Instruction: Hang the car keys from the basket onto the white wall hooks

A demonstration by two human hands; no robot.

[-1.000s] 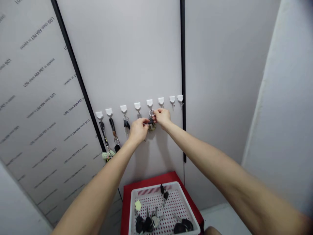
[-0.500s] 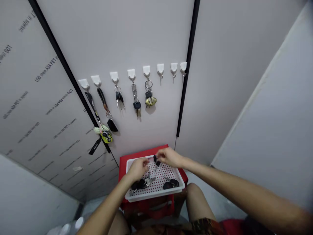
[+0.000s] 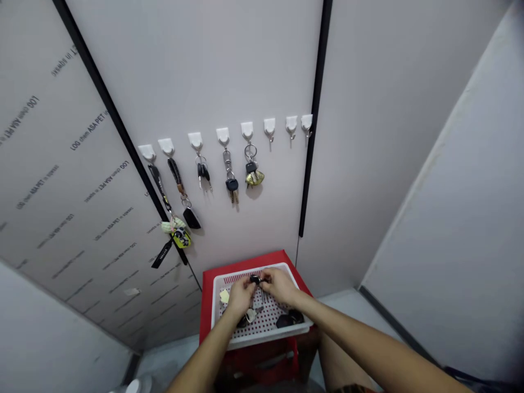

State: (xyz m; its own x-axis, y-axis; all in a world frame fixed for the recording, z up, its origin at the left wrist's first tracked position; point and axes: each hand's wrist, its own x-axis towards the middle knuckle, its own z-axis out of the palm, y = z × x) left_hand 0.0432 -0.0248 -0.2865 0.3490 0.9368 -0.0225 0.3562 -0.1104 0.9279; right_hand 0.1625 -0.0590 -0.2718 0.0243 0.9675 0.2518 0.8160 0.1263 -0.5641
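Note:
Over the white plastic basket (image 3: 249, 343), my left hand (image 3: 240, 297) and my right hand (image 3: 280, 286) come together at a small bunch of black-headed keys (image 3: 255, 279). The fingertips of both hands are closed on it, and a metal key blade hangs below my right fingers. More keys lie in the basket: a grey-headed key (image 3: 250, 315) beside my left wrist and black-headed keys (image 3: 290, 318) under my right forearm. Part of these is hidden by my arms. A pale yellow tag (image 3: 224, 296) lies to the left of my left hand.
The basket stands on a red-covered stool (image 3: 207, 289) against the wall panel. On the panel is a row of white hooks (image 3: 246, 130). Several carry key sets, among them one with a yellow-gold charm (image 3: 254, 177) and a lanyard (image 3: 158, 183). A bare hook (image 3: 269, 126) is further right.
Both hands have come down from the key ring on the wall hook to the basket. That ring now hangs free, and my hands have closed on the black-headed keys from the basket.

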